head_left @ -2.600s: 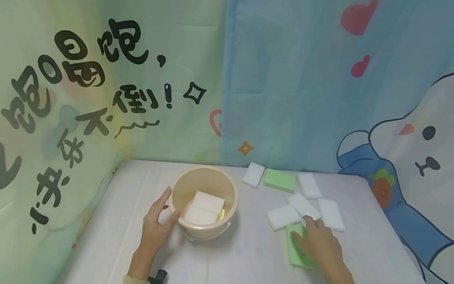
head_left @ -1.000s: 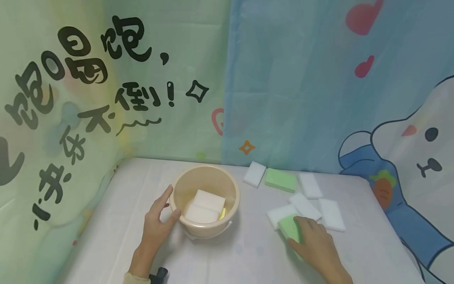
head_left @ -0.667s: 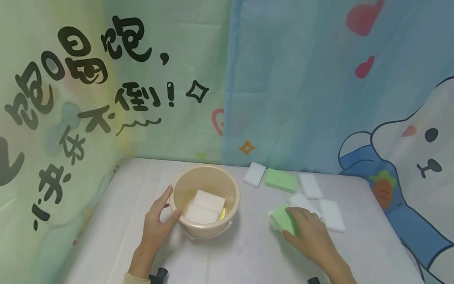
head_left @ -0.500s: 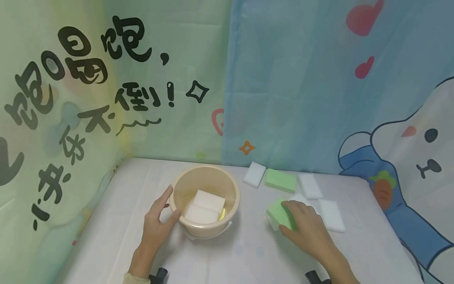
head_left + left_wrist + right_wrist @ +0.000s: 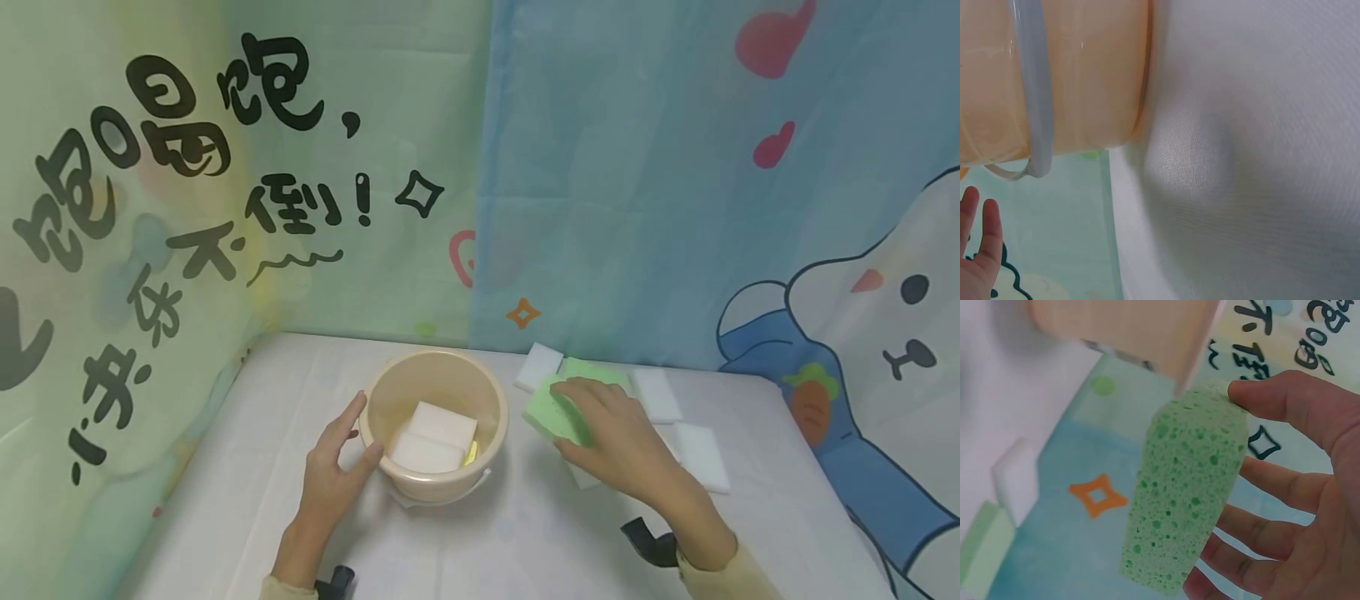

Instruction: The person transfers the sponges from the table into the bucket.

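Observation:
My right hand (image 5: 622, 437) pinches a green sponge (image 5: 553, 410) between thumb and fingers, above the table and right of the cream bucket (image 5: 408, 387). In the right wrist view this sponge (image 5: 1185, 494) shows its porous face, with the thumb on one edge and the fingers along the other side. My left hand (image 5: 330, 475) touches the bucket's left side, its fingers fairly straight and the thumb at the rim. Two white sponges (image 5: 444, 425) lie inside the bucket with a small yellow thing (image 5: 470, 452) beside them, mostly hidden.
Behind the right hand lie a white sponge (image 5: 538, 367), a partly covered green sponge (image 5: 600, 372) and several more white sponges (image 5: 701, 457). Printed cloth walls (image 5: 600, 208) border the white table (image 5: 450, 550). The bucket's grey handle (image 5: 1035, 87) hangs down its side.
My right hand has picked up the near green sponge from the table and carried it up and left toward the bucket. The left hand stays at the bucket.

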### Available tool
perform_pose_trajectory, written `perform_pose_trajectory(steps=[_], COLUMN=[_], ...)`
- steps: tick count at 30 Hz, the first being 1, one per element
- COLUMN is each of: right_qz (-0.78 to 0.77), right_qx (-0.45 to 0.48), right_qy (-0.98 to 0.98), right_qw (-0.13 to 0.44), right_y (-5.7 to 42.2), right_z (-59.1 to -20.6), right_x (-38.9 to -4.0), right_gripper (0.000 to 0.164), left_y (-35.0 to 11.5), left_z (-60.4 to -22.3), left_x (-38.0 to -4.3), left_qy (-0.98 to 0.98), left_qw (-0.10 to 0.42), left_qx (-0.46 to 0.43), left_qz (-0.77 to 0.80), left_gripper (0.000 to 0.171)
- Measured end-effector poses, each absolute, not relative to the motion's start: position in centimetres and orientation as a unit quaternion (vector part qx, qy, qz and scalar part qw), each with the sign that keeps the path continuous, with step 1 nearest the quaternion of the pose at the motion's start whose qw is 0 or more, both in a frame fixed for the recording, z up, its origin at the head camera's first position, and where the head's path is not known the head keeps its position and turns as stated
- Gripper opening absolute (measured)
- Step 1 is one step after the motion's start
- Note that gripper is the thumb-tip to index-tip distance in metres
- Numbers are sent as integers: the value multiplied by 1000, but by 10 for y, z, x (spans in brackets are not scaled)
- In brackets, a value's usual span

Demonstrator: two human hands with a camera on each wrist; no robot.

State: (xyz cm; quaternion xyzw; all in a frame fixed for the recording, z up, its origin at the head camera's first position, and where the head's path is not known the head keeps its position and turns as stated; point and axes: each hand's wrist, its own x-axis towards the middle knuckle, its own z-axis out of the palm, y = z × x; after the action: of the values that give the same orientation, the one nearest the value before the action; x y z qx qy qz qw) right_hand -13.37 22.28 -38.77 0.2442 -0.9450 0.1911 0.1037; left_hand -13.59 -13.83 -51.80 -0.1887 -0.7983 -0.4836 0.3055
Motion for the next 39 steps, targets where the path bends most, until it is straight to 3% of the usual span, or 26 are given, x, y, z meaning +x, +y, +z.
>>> perform_pose_trajectory(steps=[9, 21, 39], right_qz=[199, 224, 142], right_qx=[301, 364, 365], right_qy=[-927, -903, -919], right_qw=[105, 37, -54], right_y=[197, 146, 89], right_z=[-363, -345, -372], right_x=[-155, -181, -207], right_gripper=[55, 54, 58], left_y=[-138, -139, -139], left_z=[-517, -517, -517], left_x=[-136, -136, -136], left_qy=[-796, -797, -812], left_qw=[309, 307, 287], left_qx=[-191, -191, -167], left_qz=[-485, -484, -480], left_gripper=[63, 64, 67])
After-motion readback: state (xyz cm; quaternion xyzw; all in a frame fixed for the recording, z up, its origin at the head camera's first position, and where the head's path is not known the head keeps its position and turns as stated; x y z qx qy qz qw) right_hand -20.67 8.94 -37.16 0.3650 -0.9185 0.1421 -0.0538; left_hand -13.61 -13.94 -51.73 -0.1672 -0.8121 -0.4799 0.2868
